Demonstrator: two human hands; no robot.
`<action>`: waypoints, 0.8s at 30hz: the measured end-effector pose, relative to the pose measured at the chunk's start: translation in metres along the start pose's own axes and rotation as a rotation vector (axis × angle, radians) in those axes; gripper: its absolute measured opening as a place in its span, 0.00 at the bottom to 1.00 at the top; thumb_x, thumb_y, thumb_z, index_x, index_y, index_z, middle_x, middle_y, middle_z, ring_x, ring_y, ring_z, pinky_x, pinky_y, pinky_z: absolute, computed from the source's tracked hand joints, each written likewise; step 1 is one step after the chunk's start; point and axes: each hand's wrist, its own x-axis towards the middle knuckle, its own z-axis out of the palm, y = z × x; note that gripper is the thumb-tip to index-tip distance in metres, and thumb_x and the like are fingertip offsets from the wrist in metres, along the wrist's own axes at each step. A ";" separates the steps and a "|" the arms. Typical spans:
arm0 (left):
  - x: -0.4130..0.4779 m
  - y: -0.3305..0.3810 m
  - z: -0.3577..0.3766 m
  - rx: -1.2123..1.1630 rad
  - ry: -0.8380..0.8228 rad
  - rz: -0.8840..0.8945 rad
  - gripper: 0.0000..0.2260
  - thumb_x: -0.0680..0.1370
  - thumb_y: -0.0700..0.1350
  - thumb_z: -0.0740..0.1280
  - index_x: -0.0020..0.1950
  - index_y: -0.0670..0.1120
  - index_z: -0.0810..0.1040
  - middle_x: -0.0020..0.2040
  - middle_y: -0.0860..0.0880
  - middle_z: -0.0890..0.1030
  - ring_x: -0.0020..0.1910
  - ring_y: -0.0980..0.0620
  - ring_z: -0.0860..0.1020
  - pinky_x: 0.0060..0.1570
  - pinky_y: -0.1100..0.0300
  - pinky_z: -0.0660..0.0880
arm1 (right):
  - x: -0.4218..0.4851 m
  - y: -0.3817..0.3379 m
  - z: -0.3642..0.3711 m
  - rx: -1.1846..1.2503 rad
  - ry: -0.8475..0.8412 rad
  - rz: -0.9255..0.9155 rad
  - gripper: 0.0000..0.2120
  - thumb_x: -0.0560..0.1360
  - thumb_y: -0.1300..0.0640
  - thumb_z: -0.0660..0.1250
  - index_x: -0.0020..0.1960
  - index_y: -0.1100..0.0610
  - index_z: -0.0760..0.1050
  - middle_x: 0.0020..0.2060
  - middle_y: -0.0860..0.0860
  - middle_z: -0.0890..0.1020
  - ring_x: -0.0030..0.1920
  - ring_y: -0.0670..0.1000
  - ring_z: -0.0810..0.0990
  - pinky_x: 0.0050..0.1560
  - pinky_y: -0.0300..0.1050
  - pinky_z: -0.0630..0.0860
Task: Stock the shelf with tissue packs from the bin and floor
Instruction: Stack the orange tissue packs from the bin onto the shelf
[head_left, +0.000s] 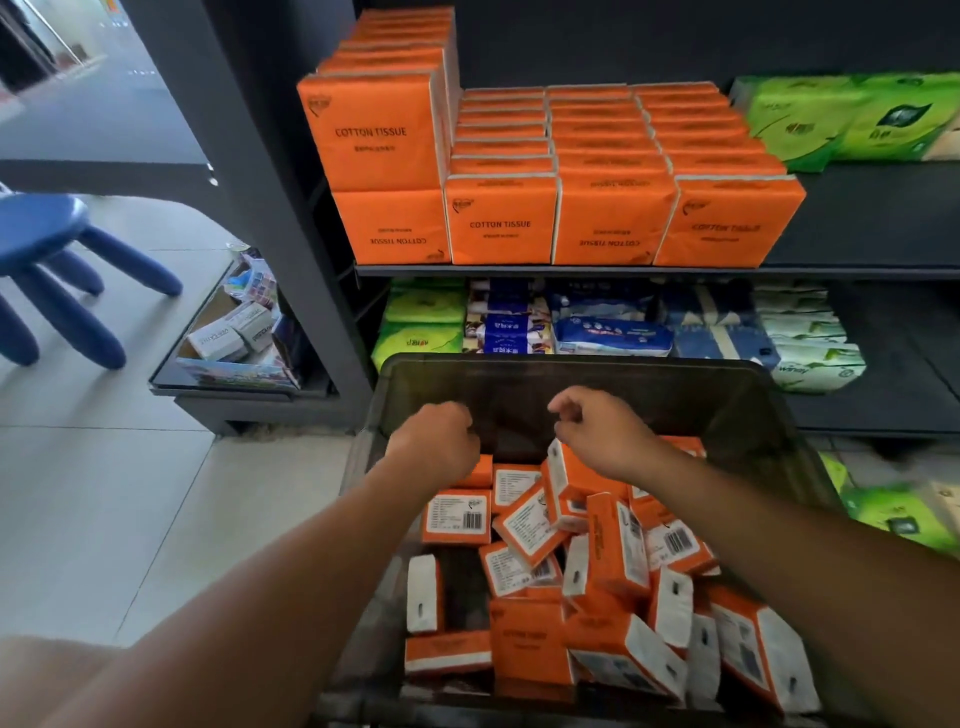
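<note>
A dark plastic bin (571, 366) stands in front of the shelf, holding several loose orange tissue packs (524, 639). Both my arms reach over it. My left hand (439, 439) hovers above the packs at the bin's far left with fingers curled and nothing in them. My right hand (597, 428) hangs over an upright orange pack (566, 475), fingers loosely curled, holding nothing. On the upper shelf (857, 218), rows of orange "COTTON TISSUE" packs (501, 226) are lined up, with a double-height stack (374, 137) at the left.
Green packs (852, 119) lie on the upper shelf's right, with bare shelf in front of them. The lower shelf holds green, blue and white packs (608, 332). More green packs (893, 514) lie on the floor at right. A blue stool (47, 244) and a carton (234, 332) stand left.
</note>
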 end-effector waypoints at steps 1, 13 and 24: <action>0.004 -0.003 0.009 -0.014 -0.015 -0.017 0.12 0.78 0.44 0.61 0.58 0.48 0.80 0.54 0.46 0.82 0.52 0.45 0.80 0.53 0.50 0.78 | 0.005 0.002 0.008 -0.003 -0.022 0.003 0.14 0.79 0.58 0.65 0.65 0.50 0.75 0.54 0.46 0.77 0.54 0.46 0.76 0.52 0.41 0.73; 0.060 -0.046 0.103 -0.156 -0.040 -0.184 0.06 0.79 0.41 0.60 0.52 0.48 0.76 0.52 0.47 0.80 0.49 0.49 0.79 0.49 0.56 0.77 | 0.086 0.041 0.126 -0.137 -0.191 0.016 0.23 0.79 0.58 0.63 0.74 0.51 0.68 0.70 0.53 0.74 0.65 0.53 0.76 0.64 0.50 0.75; 0.077 -0.068 0.139 -0.145 -0.051 -0.252 0.11 0.79 0.44 0.61 0.60 0.47 0.77 0.56 0.48 0.80 0.54 0.48 0.79 0.52 0.56 0.77 | 0.115 0.063 0.187 -0.548 -0.255 -0.073 0.26 0.79 0.58 0.63 0.75 0.54 0.62 0.70 0.54 0.73 0.68 0.56 0.73 0.64 0.51 0.74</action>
